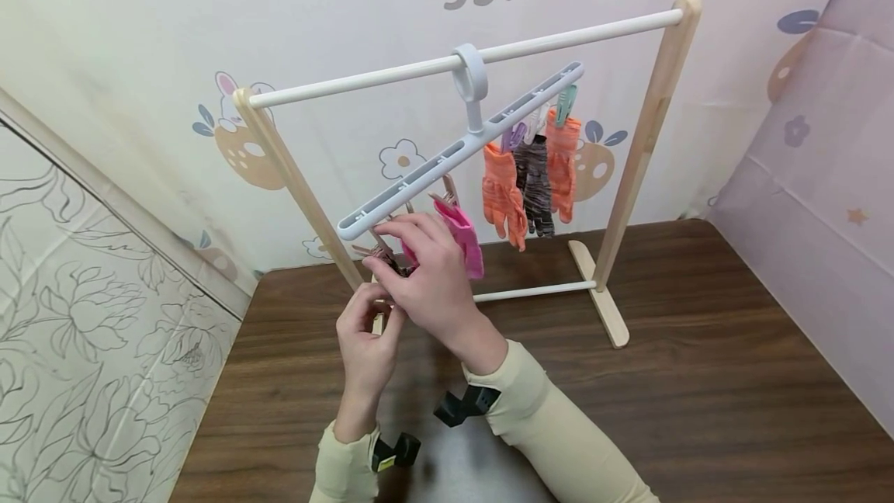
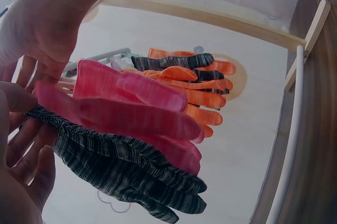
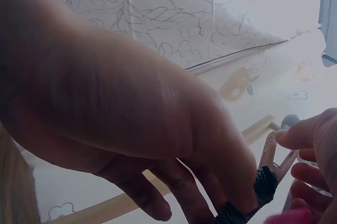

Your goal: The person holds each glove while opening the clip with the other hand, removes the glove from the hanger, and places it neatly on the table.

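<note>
My left hand (image 1: pixel 366 340) pinches the cuff of a black-and-grey knitted glove (image 2: pixel 126 166), whose fingers hang free in the left wrist view. Just above it, my right hand (image 1: pixel 436 278) grips a wooden clothespin (image 3: pixel 269 153) at the glove's cuff, below the near left end of a grey hanger (image 1: pixel 419 173). Pink gloves (image 1: pixel 464 235) hang beside the right hand, partly hidden by it in the head view. Farther along the hanger are orange gloves (image 1: pixel 503 192) and another dark glove (image 1: pixel 534 189), held by coloured clips.
The hanger's ring hooks over the white top bar (image 1: pixel 580 41) of a wooden rack (image 1: pixel 646 138). Its feet stand on a dark wooden table (image 1: pixel 698 379). A low white bar (image 1: pixel 534 291) joins the posts. Printed cloth (image 1: pixel 335 14) covers the wall behind.
</note>
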`<state>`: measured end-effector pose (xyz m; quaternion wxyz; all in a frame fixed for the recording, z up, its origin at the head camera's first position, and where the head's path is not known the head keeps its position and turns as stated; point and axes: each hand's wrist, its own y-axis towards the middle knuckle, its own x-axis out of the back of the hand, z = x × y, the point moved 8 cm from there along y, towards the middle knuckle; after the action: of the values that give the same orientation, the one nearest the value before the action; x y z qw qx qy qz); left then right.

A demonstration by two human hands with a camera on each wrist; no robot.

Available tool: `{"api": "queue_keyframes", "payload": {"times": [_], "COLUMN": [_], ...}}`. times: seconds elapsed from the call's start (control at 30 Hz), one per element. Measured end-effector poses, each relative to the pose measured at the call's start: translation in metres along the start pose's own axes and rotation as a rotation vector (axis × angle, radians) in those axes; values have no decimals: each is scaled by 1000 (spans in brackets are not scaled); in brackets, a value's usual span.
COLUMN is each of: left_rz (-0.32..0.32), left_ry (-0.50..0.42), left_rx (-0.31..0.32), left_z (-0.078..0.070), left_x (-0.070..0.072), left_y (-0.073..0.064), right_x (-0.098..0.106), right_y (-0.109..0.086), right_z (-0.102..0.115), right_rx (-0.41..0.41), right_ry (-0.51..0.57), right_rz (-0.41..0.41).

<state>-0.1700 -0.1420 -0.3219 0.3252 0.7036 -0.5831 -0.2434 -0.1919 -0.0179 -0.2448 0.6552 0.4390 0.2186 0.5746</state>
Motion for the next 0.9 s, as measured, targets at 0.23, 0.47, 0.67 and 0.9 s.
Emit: {"api": "queue_keyframes", "payload": {"times": [0.23, 0.47, 0.67, 0.9], "left_rz": [13, 34, 52, 56], "left_ry": [-1, 7, 14, 7], "left_rx": [1, -2, -4, -16], "left_z": [-22, -24, -26, -1], "left_x": [-5, -7, -9, -5], "left_y": [6, 5, 5, -4], "right_x": [-3, -4, -4, -3], "right_y": [-1, -2, -3, -3], "right_z": [0, 0, -1, 1], "right_rx": [-22, -45, -64, -67], "right_ry": [-27, -56, -80, -77], "right_rz": [-13, -39, -53, -55]}}
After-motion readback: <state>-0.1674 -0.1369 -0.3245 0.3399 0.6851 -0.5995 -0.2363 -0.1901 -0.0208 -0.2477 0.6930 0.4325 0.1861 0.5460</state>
